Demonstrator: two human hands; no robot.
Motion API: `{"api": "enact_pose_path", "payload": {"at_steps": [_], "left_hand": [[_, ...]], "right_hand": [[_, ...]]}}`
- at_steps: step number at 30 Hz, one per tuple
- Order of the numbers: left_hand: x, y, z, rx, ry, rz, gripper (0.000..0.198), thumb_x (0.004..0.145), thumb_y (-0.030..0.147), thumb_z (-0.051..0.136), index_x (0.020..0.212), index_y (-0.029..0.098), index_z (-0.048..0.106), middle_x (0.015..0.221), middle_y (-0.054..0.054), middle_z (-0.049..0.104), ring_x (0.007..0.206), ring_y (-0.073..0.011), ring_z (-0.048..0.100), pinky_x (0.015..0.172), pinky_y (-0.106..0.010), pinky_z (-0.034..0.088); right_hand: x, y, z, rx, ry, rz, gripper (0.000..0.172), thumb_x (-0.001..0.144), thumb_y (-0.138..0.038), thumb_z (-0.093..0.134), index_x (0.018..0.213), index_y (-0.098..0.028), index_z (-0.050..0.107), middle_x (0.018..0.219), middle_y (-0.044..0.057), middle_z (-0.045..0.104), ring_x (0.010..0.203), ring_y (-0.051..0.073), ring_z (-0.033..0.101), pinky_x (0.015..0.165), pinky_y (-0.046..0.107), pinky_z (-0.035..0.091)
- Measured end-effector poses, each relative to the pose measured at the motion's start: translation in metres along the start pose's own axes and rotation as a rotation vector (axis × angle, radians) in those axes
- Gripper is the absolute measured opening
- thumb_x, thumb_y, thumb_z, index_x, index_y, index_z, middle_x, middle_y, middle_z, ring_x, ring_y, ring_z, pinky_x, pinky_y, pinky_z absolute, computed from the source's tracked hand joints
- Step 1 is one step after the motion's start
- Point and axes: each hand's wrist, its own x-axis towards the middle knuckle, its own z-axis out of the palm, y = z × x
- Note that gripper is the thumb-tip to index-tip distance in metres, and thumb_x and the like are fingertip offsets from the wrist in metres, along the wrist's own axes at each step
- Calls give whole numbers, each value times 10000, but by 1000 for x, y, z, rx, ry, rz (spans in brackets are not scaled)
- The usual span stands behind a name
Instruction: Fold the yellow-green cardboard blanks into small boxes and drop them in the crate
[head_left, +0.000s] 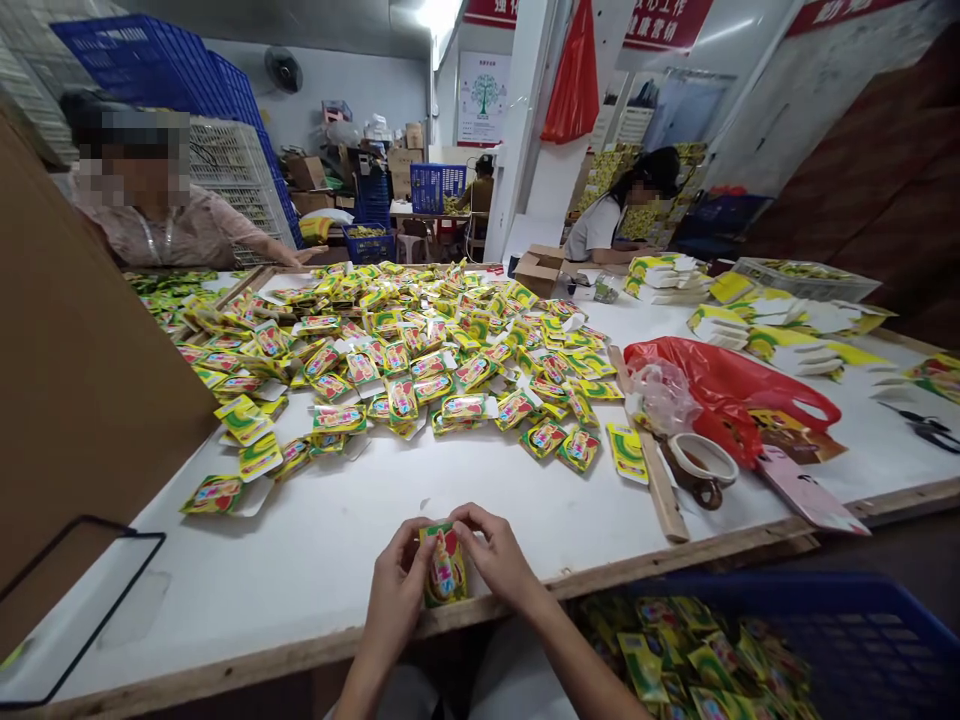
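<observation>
Both my hands hold one small yellow and green printed box upright at the near edge of the white table. My left hand grips its left side, with the thumb on the front. At the top right corner, my right hand pinches the box with curled fingers. Beyond my hands spreads a heap of similar small boxes, many with white flaps sticking out. A lone box lies to the left with its flap open.
A blue crate of packets sits below the table edge at right. A wooden strip, a brown mug and a red plastic bag lie right of the heap. Cardboard stands at left. Other people work across the table.
</observation>
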Motion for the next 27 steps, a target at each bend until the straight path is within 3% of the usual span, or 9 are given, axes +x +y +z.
{"api": "enact_pose_path", "payload": {"at_steps": [3,5,8,14,27], "left_hand": [[1,-2,0,27,98,73,219,831,362,548,918,175,619,1071,-81,626,992,-218,594,851,-317,476],[0,-3,1,-38,147,104,208,816,339,575,956,187,598,1090,-80,626,1034,-216,587,889,-329,468],[-2,-2,2,-109,142,109,235,825,322,570,1023,200,545,1040,-70,643,990,-197,608,878,-330,476],[-3,4,3,12,103,133,174,843,337,548,887,173,589,943,-60,629,929,-187,597,831,-290,467],[5,10,8,16,176,47,232,794,382,594,850,160,629,784,-39,641,741,-164,588,670,-247,486]], "right_hand": [[-1,0,2,-36,50,-31,111,862,-203,522,833,-174,626,836,30,644,823,166,596,766,269,459],[-2,1,5,15,113,-39,105,847,-188,541,928,-183,607,874,31,642,847,166,598,781,272,464],[-4,-2,7,64,140,-41,192,846,-174,538,1031,-196,585,910,34,647,860,162,605,793,278,473],[-5,-15,3,-29,74,-108,77,815,-215,609,863,-183,660,872,36,647,834,163,588,762,268,461],[4,-22,8,-121,150,15,94,825,-235,564,784,-169,616,714,4,624,678,140,543,668,251,443]]}}
